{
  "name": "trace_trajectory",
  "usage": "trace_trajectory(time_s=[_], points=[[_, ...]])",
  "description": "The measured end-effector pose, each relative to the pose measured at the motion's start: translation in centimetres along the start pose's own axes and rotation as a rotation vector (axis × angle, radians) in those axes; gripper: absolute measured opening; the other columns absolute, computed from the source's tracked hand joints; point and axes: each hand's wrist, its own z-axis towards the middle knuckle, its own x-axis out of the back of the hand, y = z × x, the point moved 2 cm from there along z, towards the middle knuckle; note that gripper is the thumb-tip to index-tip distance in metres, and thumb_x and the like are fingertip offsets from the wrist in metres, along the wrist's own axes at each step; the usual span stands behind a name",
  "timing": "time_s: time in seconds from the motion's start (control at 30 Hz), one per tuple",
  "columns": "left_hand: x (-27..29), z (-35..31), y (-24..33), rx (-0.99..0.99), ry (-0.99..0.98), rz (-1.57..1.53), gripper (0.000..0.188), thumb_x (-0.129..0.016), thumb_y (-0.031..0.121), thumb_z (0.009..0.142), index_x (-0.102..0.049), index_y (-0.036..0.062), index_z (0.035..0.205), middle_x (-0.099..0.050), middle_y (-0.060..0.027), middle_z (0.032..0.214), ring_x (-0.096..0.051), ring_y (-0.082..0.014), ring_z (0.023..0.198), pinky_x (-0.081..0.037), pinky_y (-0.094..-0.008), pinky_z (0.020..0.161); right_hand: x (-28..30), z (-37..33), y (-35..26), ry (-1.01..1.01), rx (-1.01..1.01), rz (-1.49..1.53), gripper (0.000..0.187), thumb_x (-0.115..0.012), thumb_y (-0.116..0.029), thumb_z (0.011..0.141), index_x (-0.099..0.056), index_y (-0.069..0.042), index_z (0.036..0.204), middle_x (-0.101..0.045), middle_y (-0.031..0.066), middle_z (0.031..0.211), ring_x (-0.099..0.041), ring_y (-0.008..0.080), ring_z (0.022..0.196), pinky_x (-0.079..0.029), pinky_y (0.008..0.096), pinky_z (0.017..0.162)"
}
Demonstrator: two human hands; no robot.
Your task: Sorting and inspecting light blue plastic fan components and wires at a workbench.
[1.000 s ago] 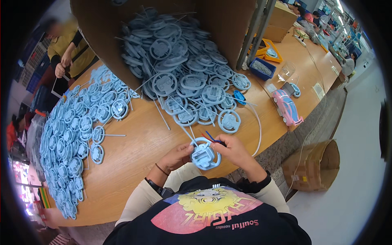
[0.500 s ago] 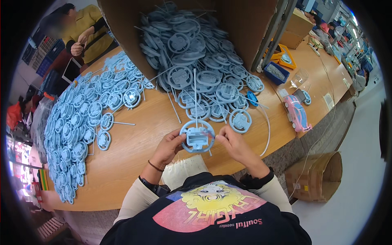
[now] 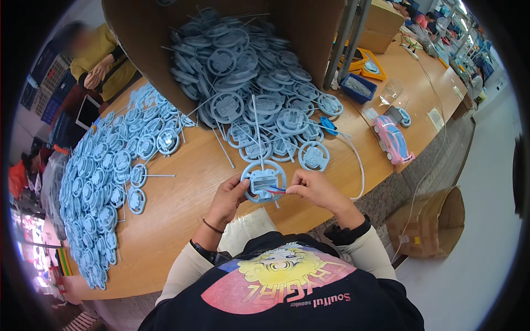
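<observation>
Head view: the left hand's [image 3: 227, 198] fingers grasp a light-blue toy wheel [image 3: 264, 181] at its nine o'clock, recess facing up, over the counter [image 3: 182, 204]. From three o'clock the right hand's [image 3: 316, 189] fingers pinch a slim red-and-blue piece [image 3: 277, 190] — wires or tool, I cannot tell — pointing into the recess. Work inside that recess seems in hand; next probably calls for a steady wheel and careful aim.
</observation>
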Motion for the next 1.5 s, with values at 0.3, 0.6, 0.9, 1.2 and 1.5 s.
trace_trajectory(time_s=[0.3, 0.6, 0.9, 1.2, 1.5], points=[[-0.9, 0.3, 0.1, 0.036, 0.003, -0.028, 0.030, -0.051, 0.017, 0.089, -0.051, -0.0002, 0.113, -0.060, -0.0051, 0.096, -0.059, -0.0147, 0.085, -0.050, -0.0309, 0.077, -0.9, 0.0, 0.4, 0.093, 0.016, -0.060, 0.020, -0.067, -0.016, 0.077, -0.054, -0.002, 0.072, -0.053, 0.0014, 0.062, -0.046, 0.0078, 0.056, -0.037, 0.0243, 0.051], [-0.9, 1.0, -0.9, 0.030, 0.018, -0.044, 0.026, -0.053, 0.017, 0.088, -0.054, 0.0017, 0.109, -0.060, -0.0040, 0.092, -0.058, -0.0120, 0.079, -0.050, -0.0268, 0.071, -0.8, -0.2, 0.8, 0.108, 0.022, -0.125, 0.022, -0.068, -0.019, 0.075, -0.054, -0.002, 0.072, -0.054, 0.0033, 0.062, -0.047, 0.0096, 0.055, -0.037, 0.0259, 0.050], [-0.2, 0.6, -1.0, 0.090, -0.040, -0.125, 0.029, -0.051, 0.021, 0.090, -0.053, 0.0009, 0.110, -0.060, -0.0054, 0.097, -0.059, -0.0146, 0.085, -0.049, -0.0303, 0.077, -1.4, -0.3, 0.2, 0.136, 0.062, -0.091, 0.023, -0.067, -0.021, 0.075, -0.055, -0.003, 0.072, -0.057, 0.0057, 0.062, -0.051, 0.0126, 0.055, -0.039, 0.0272, 0.050], [-0.1, 0.1, -2.0, 0.128, -0.113, -0.140, 0.040, -0.049, 0.031, 0.089, -0.047, 0.0019, 0.116, -0.057, -0.0098, 0.109, -0.056, -0.0200, 0.100, -0.045, -0.0369, 0.090, -2.0, -0.3, 1.0, 0.106, 0.058, -0.058, 0.022, -0.069, -0.019, 0.073, -0.054, -0.003, 0.071, -0.057, 0.0054, 0.063, -0.051, 0.0123, 0.055, -0.039, 0.0273, 0.050], [0.6, -0.1, -3.5, 0.199, -0.132, -0.374, 0.043, -0.049, 0.033, 0.089, -0.047, -0.0009, 0.115, -0.056, -0.0117, 0.110, -0.054, -0.0207, 0.103, -0.044, -0.0356, 0.091, -3.2, -0.1, 1.2, 0.050, 0.066, -0.102, 0.023, -0.067, -0.022, 0.075, -0.055, -0.004, 0.072, -0.057, 0.0054, 0.063, -0.051, 0.0134, 0.055, -0.039, 0.0276, 0.051]])
